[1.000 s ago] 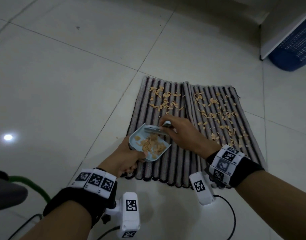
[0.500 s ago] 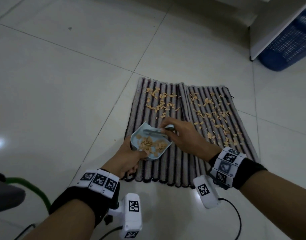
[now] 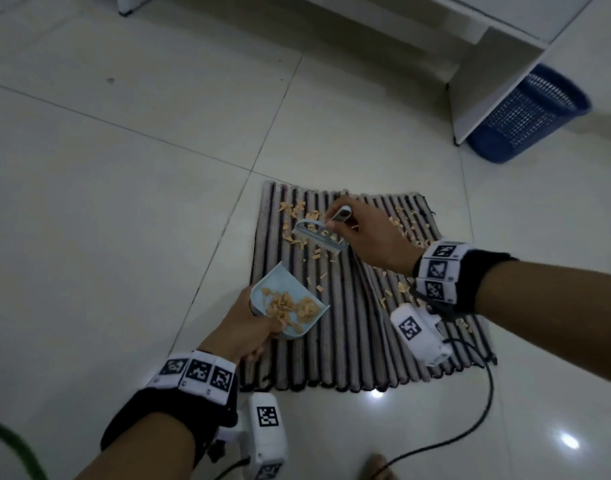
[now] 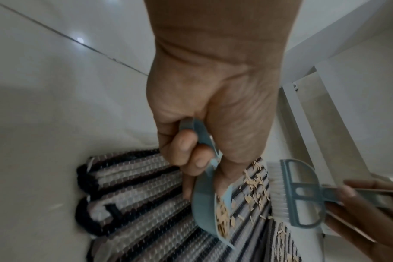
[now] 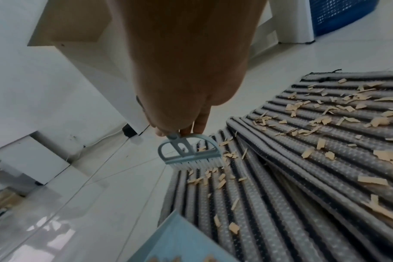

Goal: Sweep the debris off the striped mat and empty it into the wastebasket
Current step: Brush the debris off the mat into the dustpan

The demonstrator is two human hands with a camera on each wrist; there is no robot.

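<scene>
A striped mat (image 3: 335, 341) lies on the tiled floor, strewn with tan debris chips (image 3: 298, 242) (image 5: 325, 122). My left hand (image 3: 243, 329) grips the handle of a light-blue dustpan (image 3: 290, 304) (image 4: 204, 200) that rests on the mat's left part and holds a heap of chips. My right hand (image 3: 362, 233) pinches the handle of a small blue brush (image 3: 319, 237) (image 5: 188, 152) (image 4: 296, 193), whose bristles sit among the chips at the mat's far left. The blue mesh wastebasket (image 3: 529, 116) (image 5: 339, 16) stands at the far right.
A white cabinet panel (image 3: 487, 81) stands right beside the wastebasket, with more white furniture (image 5: 79, 70) along the back. A black cable (image 3: 470, 420) trails over the floor near the mat's front right corner. A bare toe (image 3: 378, 467) shows at the bottom edge.
My right hand has lifted the brush out of the dustpan and carried it to the chips at the mat's far end. The dustpan stays on the mat. The view has tilted up towards the wastebasket.
</scene>
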